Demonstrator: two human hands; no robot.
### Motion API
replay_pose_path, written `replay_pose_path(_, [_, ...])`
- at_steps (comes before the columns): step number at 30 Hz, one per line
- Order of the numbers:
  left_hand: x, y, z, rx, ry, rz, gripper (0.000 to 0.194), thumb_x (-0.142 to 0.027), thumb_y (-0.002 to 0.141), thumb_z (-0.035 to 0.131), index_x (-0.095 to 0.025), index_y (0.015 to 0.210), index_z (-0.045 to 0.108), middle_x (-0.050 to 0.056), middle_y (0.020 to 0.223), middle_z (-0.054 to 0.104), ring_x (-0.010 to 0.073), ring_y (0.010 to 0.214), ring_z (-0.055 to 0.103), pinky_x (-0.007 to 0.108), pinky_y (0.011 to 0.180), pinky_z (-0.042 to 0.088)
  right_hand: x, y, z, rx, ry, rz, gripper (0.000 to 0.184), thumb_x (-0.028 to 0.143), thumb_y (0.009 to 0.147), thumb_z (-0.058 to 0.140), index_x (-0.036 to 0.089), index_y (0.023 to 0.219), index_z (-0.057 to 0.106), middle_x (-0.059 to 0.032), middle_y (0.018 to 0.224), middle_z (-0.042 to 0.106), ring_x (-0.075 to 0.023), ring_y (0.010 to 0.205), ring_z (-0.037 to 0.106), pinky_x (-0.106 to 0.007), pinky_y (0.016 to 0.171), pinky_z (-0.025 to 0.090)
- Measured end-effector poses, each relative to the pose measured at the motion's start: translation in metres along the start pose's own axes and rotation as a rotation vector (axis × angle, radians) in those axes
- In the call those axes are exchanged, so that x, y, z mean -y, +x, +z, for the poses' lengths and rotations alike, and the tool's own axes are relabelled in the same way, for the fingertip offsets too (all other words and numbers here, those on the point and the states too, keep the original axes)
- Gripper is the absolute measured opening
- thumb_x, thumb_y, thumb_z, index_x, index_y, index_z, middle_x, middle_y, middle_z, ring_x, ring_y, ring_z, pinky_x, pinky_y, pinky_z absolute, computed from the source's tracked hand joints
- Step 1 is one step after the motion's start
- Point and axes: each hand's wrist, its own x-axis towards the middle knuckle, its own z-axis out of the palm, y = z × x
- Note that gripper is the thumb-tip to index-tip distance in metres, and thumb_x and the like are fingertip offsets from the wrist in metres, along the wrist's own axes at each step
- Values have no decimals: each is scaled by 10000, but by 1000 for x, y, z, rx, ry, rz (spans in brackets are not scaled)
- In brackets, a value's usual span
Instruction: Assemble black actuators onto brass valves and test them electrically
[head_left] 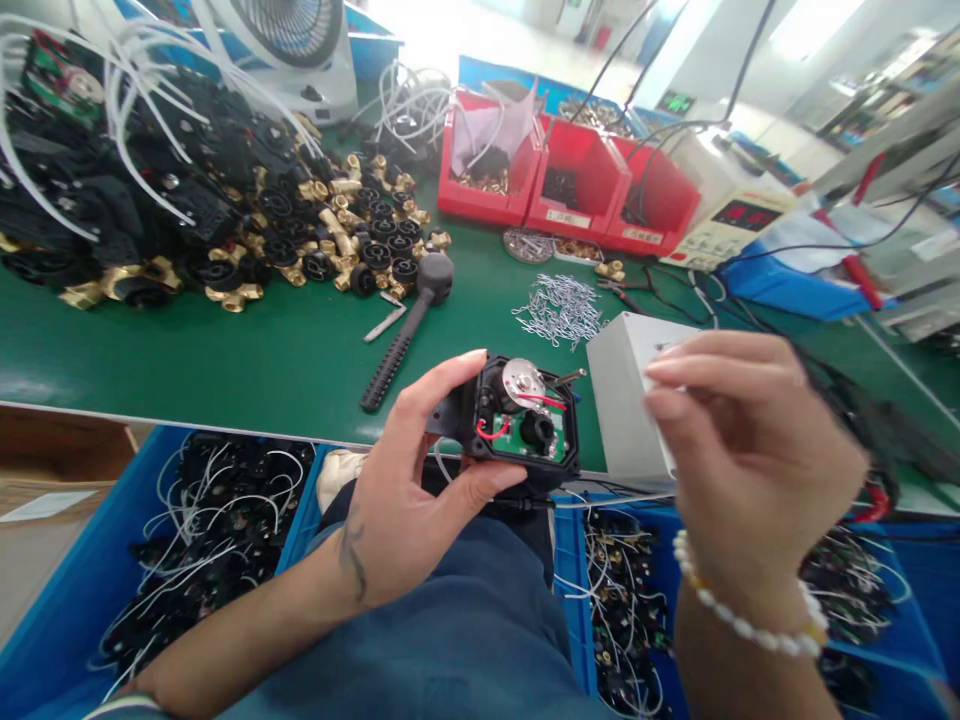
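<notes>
Black housing (553,468): We saw it held open side up at the front edge of the green bench (472,300), above the wearer's lap; we could not tell whether it touched the bench.
Left hand (405,500): Its thumb pressed the near side and its fingers wrapped the far left corner, gripping the housing firmly. Had that one-handed hold slackened, we judged, the unit could have tipped off the edge.
Right hand (757,450): It hung blurred beside the grey box (615,400), thumb and forefinger drawn together – we could not tell whether they pinched anything. A tiny part there, if any, might have been dropped.
Red wires (541,400): They looped above the green circuit board (510,442), beside a round silver motor (523,382). A fingertip catching a loop could have strained a joint, and we thought a cover might have trapped one.
Metal shaft (571,377): It jutted past the housing's far right corner – a knock against the grey box nearby could have twisted the unit.
Wire clips (561,310): They lay in a loose heap beyond the housing; a sweeping sleeve could have scattered them.
Black mallet (401,350): It lay near the left hand, where an elbow might have nudged it.
</notes>
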Motion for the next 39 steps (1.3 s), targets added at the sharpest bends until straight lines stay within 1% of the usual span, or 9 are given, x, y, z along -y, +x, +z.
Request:
replay_pose_path(2, [2, -3, -1, 6, 57, 52, 682, -327, 891, 766, -334, 1491, 442, 60, 1458, 564, 270, 1347, 573, 444, 1133, 532, 28, -11, 13, 134, 5, -36, 249, 151, 864, 759, 277, 1077, 740, -32, 1045, 695, -198, 963, 656, -376, 839, 553])
replay_pose_path(5, [4, -4, -2, -5, 106, 105, 711, -318, 893, 764, -349, 1511, 414, 57, 1437, 581, 269, 1340, 580, 450, 1130, 536, 47, -17, 23, 151, -40, -33, 295, 163, 889, 729, 302, 1150, 729, -45, 1106, 679, -223, 1014, 648, -411, 847, 585])
replay_pose_path(8, [4, -2, -3, -18, 157, 168, 712, -315, 891, 764, -351, 1511, 415, 62, 1394, 614, 270, 1276, 631, 426, 1061, 588, 49, -15, 25, 123, -59, -15, 280, 174, 901, 712, 318, 1140, 735, -50, 1114, 674, -242, 1029, 648, -437, 843, 602])
replay_pose_path(13, [3, 1, -4, 10, 146, 221, 708, -279, 904, 750, -354, 1518, 406, 52, 1320, 673, 233, 1167, 696, 352, 968, 626, 52, -11, 29, 97, -86, 4, 282, 139, 887, 719, 321, 1101, 737, -37, 1065, 685, -222, 952, 653, -427, 806, 607])
replay_pose_path(17, [3, 2, -6, 36, 141, 233, 688, -248, 909, 743, -335, 1510, 419, 54, 1328, 684, 231, 1172, 696, 369, 999, 611, 56, -13, 31, 97, -77, -21, 298, 115, 865, 734, 311, 1088, 733, -36, 1046, 692, -223, 952, 655, -421, 797, 599])
replay_pose_path(24, [3, 4, -7, 55, 157, 233, 655, -254, 901, 751, -314, 1481, 450, 65, 1317, 698, 239, 1156, 706, 397, 1009, 613, 59, -13, 35, 88, -66, -20, 231, 110, 869, 732, 293, 1007, 705, -29, 989, 702, -230, 935, 665, -429, 804, 588])
replay_pose_path(30, [5, 1, -7, 6, 107, 255, 700, -223, 891, 765, -334, 1500, 439, 41, 1347, 688, 223, 1222, 677, 378, 1099, 555, 58, -13, 33, 71, 44, 58, 249, 55, 887, 685, 260, 1027, 679, -29, 1014, 683, -202, 952, 656, -395, 824, 575])
replay_pose_path(35, [8, -1, -7, 16, 71, 259, 753, -193, 875, 777, -341, 1522, 421, 37, 1366, 679, 216, 1250, 662, 392, 1155, 509, 62, -12, 26, 135, -76, 43, 201, 84, 906, 688, 258, 1008, 693, -31, 967, 655, -178, 882, 637, -333, 719, 573])
replay_pose_path(39, [9, 0, -8, 15, 93, 276, 772, -151, 851, 793, -343, 1510, 439, 25, 1361, 682, 208, 1238, 669, 370, 1156, 507, 67, -11, 24, 173, -160, 63, 150, 118, 935, 656, 262, 975, 646, -33, 941, 646, -188, 871, 640, -341, 722, 579])
